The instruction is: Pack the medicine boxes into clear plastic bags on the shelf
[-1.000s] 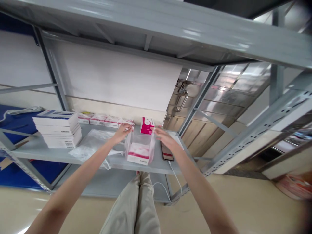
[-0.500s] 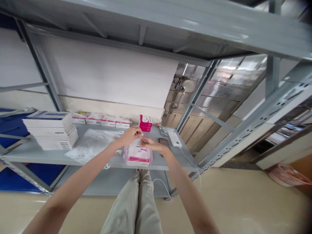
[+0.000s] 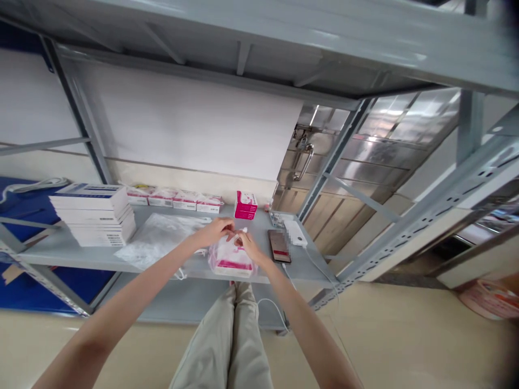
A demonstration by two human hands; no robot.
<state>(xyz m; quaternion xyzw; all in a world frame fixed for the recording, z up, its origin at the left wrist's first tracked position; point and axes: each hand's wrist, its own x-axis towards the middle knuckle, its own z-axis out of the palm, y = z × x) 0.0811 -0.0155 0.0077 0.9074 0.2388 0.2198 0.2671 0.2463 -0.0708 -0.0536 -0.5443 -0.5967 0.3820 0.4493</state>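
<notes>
A grey metal shelf (image 3: 259,224) runs across the view, with a heavy upper beam (image 3: 284,40) overhead and a lower shelf (image 3: 170,302) beneath; behind it stands a white panel (image 3: 182,124), and to the right of that a shiny metal door (image 3: 365,156) with a bar handle (image 3: 304,162); the floor (image 3: 405,340) is pale and glossy, and a pinkish tub (image 3: 486,300) sits at far right. On the shelf, from the left, are a stack of white boxes (image 3: 97,216), a spread of clear bags (image 3: 162,246), a phone (image 3: 279,246) and a white device (image 3: 295,233) with a cable; along the back lie a row of four wrapped boxes (image 3: 174,200) and a short pink stack (image 3: 245,205).

The white-and-pink box (image 3: 234,267) rests at the shelf's front edge, inside a thin plastic bag (image 3: 213,256), directly below and slightly nearer the person than the fingertips; the left hand (image 3: 219,231) and right hand (image 3: 248,246) meet above it, fingers drawn together and pinching the gathered top of the bag; exactly which strand each finger holds is too small to tell.
</notes>
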